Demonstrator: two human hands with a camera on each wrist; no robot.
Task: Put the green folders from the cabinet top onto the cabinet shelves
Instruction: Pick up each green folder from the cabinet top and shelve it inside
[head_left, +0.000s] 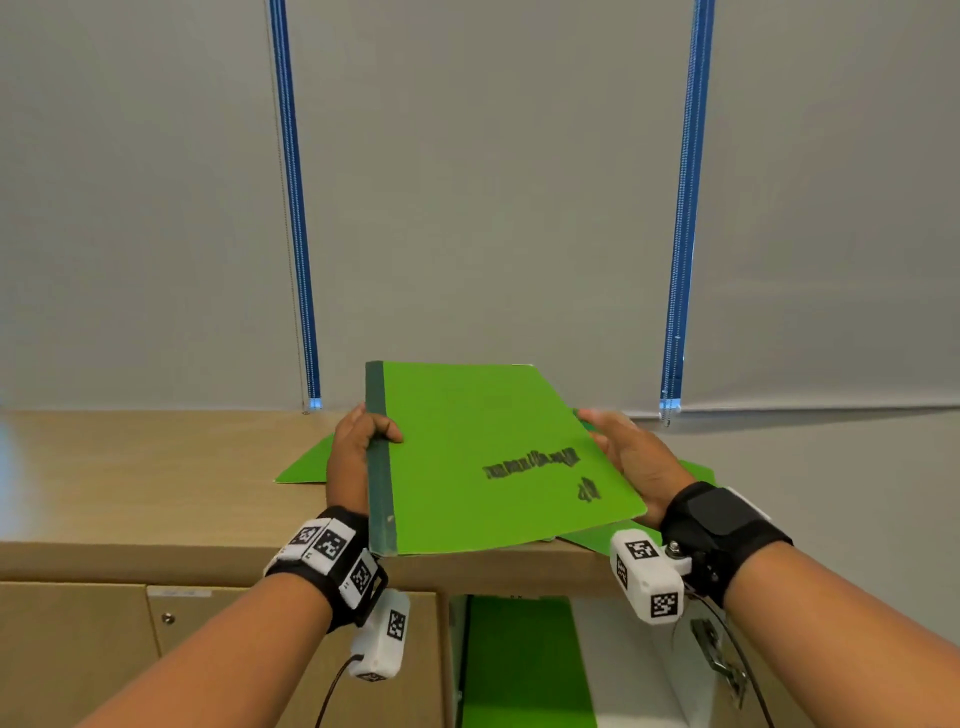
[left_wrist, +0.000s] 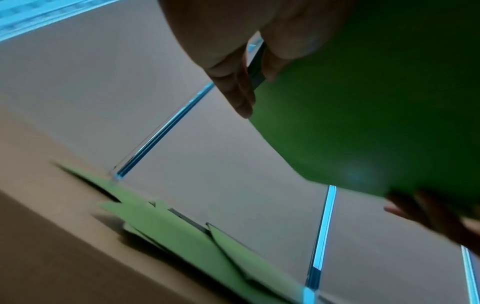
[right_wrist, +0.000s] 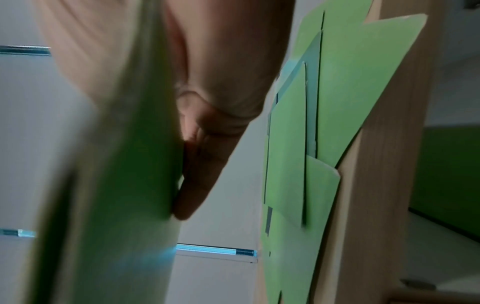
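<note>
A bright green folder (head_left: 493, 457) with a dark green spine and black lettering is held tilted just above the wooden cabinet top (head_left: 130, 478). My left hand (head_left: 363, 441) grips its spine, thumb over the cover. My right hand (head_left: 623, 447) pinches the opposite edge, thumb on top and fingers underneath. The left wrist view shows the folder's underside (left_wrist: 363, 102) with my left hand (left_wrist: 228, 65) round the spine. In the right wrist view my right hand (right_wrist: 207, 115) lies along the blurred folder (right_wrist: 124, 164). More green folders (head_left: 306, 465) lie spread on the top, also in the wrist views (left_wrist: 182, 232) (right_wrist: 324, 123).
Below the top, the open cabinet holds a green folder (head_left: 519, 660) on a shelf. A shut cabinet door (head_left: 72, 654) is at left, and a metal hinge (head_left: 717, 654) at right. Grey roller blinds (head_left: 493, 182) with bright blue gaps hang behind the cabinet.
</note>
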